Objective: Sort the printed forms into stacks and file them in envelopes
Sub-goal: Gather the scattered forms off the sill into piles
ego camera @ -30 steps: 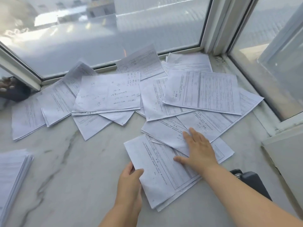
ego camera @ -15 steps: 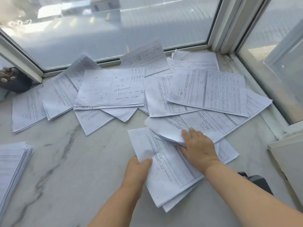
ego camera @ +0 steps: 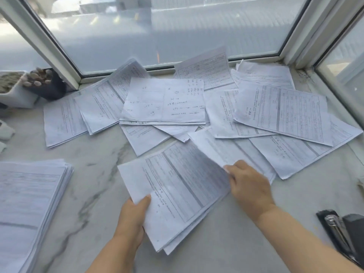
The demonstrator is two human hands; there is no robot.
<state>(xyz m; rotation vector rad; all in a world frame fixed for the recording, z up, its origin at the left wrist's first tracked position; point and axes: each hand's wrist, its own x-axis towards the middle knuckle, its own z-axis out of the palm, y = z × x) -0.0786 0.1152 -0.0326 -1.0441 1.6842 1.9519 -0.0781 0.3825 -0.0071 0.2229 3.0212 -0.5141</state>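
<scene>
Many printed forms point(ego camera: 281, 113) lie scattered and overlapping across a white marble sill below a window. My left hand point(ego camera: 134, 215) grips the near left edge of a small bundle of forms point(ego camera: 177, 186), thumb on top, lifting it off the sill. My right hand point(ego camera: 248, 186) pinches the right edge of that bundle where it meets another sheet point(ego camera: 226, 150) lying partly over it. A tidy stack of forms point(ego camera: 29, 203) sits at the left edge. No envelopes are in sight.
A black stapler point(ego camera: 338, 231) lies at the lower right. A white planter point(ego camera: 13, 89) and a dark pot point(ego camera: 47, 83) stand at the back left. Window frames point(ego camera: 295, 40) bound the sill at the back and right. Bare marble point(ego camera: 94, 174) lies between the stack and the bundle.
My right hand went from pressing flat on the sheets to pinching the bundle's right edge. My left hand has raised the bundle and shifted it left.
</scene>
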